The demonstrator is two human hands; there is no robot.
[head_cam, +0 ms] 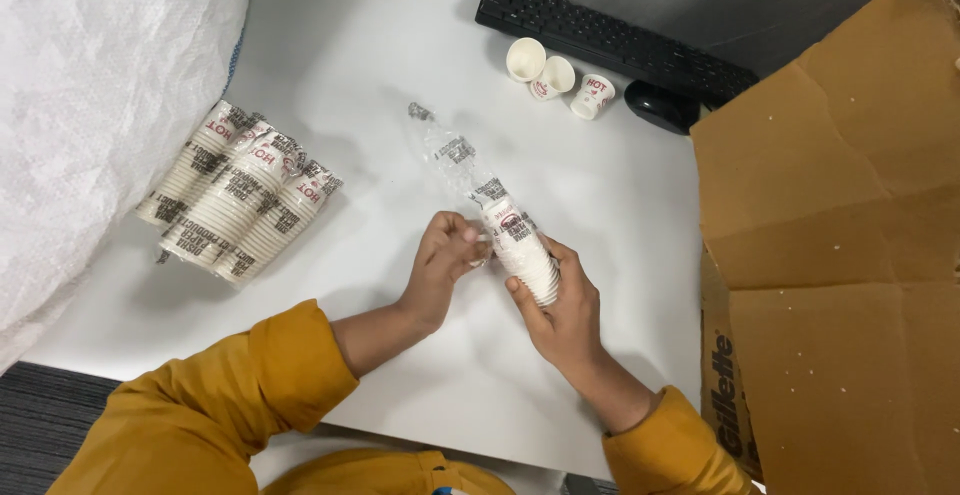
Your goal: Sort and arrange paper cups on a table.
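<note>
A short stack of white paper cups (520, 243) with red print sits in a clear plastic sleeve (455, 155) whose empty end trails away over the white table (400, 45). My right hand (565, 305) is wrapped around the lower end of the stack. My left hand (445, 255) pinches the sleeve right beside the stack's top cup. Both arms wear mustard-yellow sleeves.
Three sealed sleeves of paper cups (240, 195) lie side by side at the left. Three loose cups (558, 77) lie near a black keyboard (610, 35) and black mouse (660, 105). A white woven sack (90, 95) fills the left; an open cardboard box (840, 235) stands at the right.
</note>
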